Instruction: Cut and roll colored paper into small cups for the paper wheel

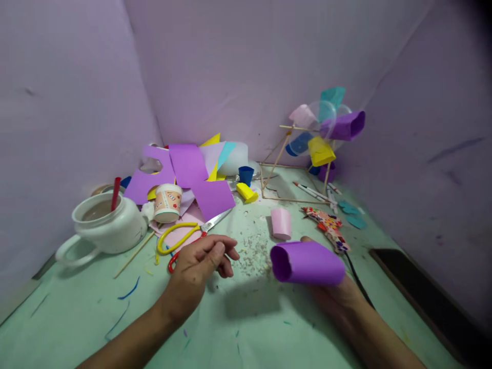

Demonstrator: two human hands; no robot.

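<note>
My right hand (340,297) holds a purple paper tube (313,264) from behind and below, its opening facing left. Most of that hand's fingers are hidden by the tube. My left hand (202,261) hovers over the table, fingers loosely bent and a little apart, holding nothing that shows. Close behind it lie scissors (188,233) with yellow and red handles. Just beyond the tube stands a small pink paper cup (281,223). Farther back are a blue cup (246,175) and a yellow paper piece (247,192) on its side.
At the back right stands a stick frame (282,154) bearing a wheel with coloured paper cups (322,151). A patterned glue gun (326,228) and pens (311,190) lie right. Purple sheets (188,164), a printed cup (168,203) and a white pot (109,225) occupy the left.
</note>
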